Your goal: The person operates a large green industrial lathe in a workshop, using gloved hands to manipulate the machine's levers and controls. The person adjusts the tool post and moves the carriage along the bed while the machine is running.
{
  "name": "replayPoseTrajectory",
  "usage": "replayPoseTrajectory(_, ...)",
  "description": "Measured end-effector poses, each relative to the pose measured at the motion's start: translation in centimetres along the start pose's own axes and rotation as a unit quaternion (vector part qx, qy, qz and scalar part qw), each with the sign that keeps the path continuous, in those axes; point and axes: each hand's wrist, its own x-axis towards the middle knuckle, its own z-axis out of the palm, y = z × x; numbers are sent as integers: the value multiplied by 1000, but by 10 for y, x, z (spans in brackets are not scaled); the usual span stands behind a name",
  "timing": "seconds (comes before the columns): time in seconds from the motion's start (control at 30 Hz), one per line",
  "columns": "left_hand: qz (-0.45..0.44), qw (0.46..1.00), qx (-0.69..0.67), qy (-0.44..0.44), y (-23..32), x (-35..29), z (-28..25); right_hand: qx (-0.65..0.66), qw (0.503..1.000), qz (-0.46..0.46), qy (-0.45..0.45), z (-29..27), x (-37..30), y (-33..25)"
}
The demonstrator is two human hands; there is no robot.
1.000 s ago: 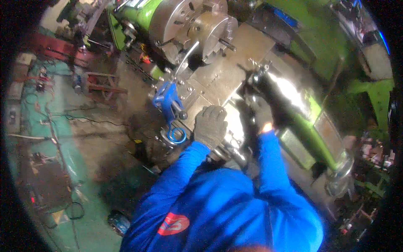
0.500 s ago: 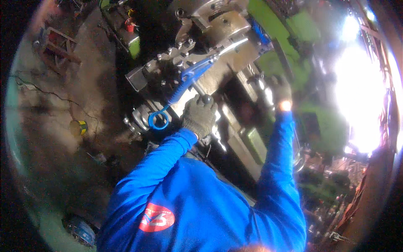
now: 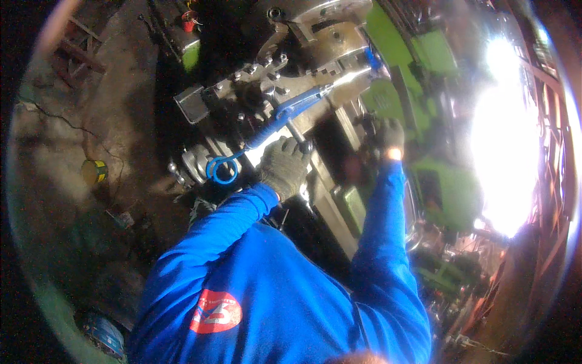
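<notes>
My left hand [image 3: 284, 168], in a grey work glove, is on the carriage of a metal lathe, its fingers curled at a short lever with a black ball knob [image 3: 308, 146]. The knob shows beside the fingertips. Farther right, my gloved right hand [image 3: 391, 134] is closed against the machine's green side; what its fingers hold is hidden. Ahead of my left hand a blue air gun [image 3: 297, 105] lies slanted across the tool post, its coiled blue hose [image 3: 222, 170] looping down left of that hand. Beyond it sits the large round steel chuck [image 3: 336, 37].
Bolts stand up along the tool post [image 3: 251, 68]. Handwheels [image 3: 194, 167] project at the left. A red cup [image 3: 189, 22] stands at the far left, and a yellow and dark can [image 3: 94, 171] is on the floor. Strong glare comes from the right.
The whole view has shifted and turned slightly. Both hands keep to the same parts of the machine, and the air gun still lies across the tool post.
</notes>
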Motion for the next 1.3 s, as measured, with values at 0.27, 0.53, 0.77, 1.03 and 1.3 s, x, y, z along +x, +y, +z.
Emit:
replayPoseTrajectory(0.27,3,1000,-6,0,7,0,-8,384,898,191,100,28,-33,-31)
replayPoseTrajectory(0.53,24,998,7,50,10,1,-15,639,692,317,116,98,-39,-98)
replayPoseTrajectory(0.77,0,1000,-3,30,17,5,-22,502,810,278,120,139,16,-107)
replayPoseTrajectory(1.03,27,996,29,74,24,9,-18,392,885,251,3,179,40,-119)
replayPoseTrajectory(1.3,42,994,48,89,34,17,-17,394,836,380,-40,155,39,-111)
